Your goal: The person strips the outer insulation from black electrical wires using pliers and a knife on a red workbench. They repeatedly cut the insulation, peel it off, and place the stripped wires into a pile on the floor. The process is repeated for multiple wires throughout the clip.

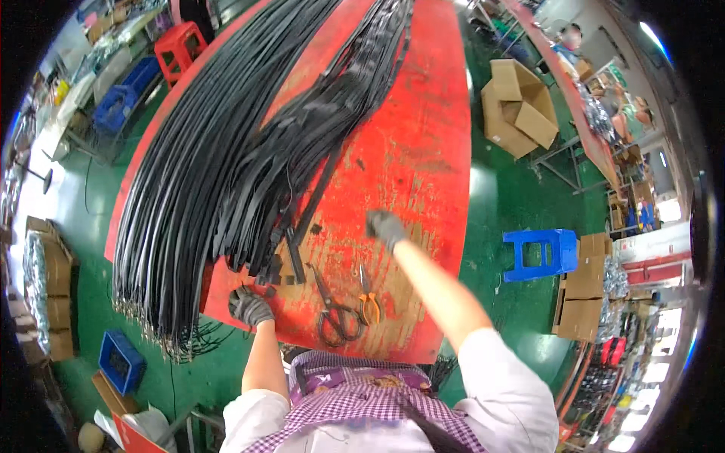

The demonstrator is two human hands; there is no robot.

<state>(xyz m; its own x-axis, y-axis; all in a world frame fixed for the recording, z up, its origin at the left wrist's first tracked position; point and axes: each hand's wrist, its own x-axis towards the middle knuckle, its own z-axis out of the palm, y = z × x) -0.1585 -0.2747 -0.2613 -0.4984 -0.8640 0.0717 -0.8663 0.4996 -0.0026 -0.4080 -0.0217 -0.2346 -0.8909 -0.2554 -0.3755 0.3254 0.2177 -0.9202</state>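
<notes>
Long black straps (177, 166) lie in a thick bundle over the left side of a red, worn table (430, 151). A second, looser bundle of flat black strips (302, 128) runs beside it toward the table's middle. My left hand (251, 307), in a grey glove, is curled at the near table edge, close to the strip ends; what its fingers hold is hidden. Over the table's bare right part, my gloved right hand (387, 229) is closed, its contents not visible. Between my hands lie black-handled scissors (337, 321) and orange-handled pliers (368, 302).
A blue stool (540, 255) and an open cardboard box (519, 109) stand on the green floor to the right. At left are a blue crate (121, 361), a red stool (178, 51) and stacked boxes (57, 291). People sit along a far-right workbench (596, 143).
</notes>
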